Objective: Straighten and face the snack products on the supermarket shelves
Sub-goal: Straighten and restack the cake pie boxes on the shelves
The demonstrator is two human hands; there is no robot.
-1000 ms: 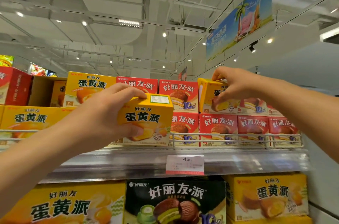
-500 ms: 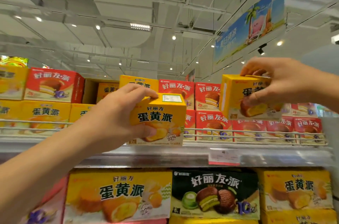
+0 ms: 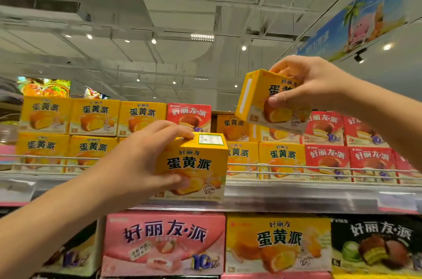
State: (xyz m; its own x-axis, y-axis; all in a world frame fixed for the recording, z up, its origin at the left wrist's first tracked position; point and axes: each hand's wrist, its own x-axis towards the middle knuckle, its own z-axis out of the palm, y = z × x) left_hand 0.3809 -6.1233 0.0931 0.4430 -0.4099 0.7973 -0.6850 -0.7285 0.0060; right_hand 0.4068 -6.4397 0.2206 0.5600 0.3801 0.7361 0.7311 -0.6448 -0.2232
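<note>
Left hand [image 3: 139,164] clamped on yellow cardboard pie box [image 3: 194,165], front face outward, in front of wire-railed shelf [image 3: 296,196]. Right hand [image 3: 312,87] grips second yellow box [image 3: 271,103], tilted above stacked row, likely for re-slotting among yellow boxes below.

"蛋黄派" and "22%" on yellow box [image 3: 194,164]; "好丽友·派" on pink box [image 3: 164,242]

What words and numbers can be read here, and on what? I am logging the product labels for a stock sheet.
"蛋黄派", with "好丽友" above and "22%" below: yellow box in the left hand.
"蛋黄派": yellow box in the right hand, partly covered.
"好丽友·派": red boxes on the top shelf.
"好丽友·派", "10": pink box below.
Price tags, hanging banner: too blurred.
</note>
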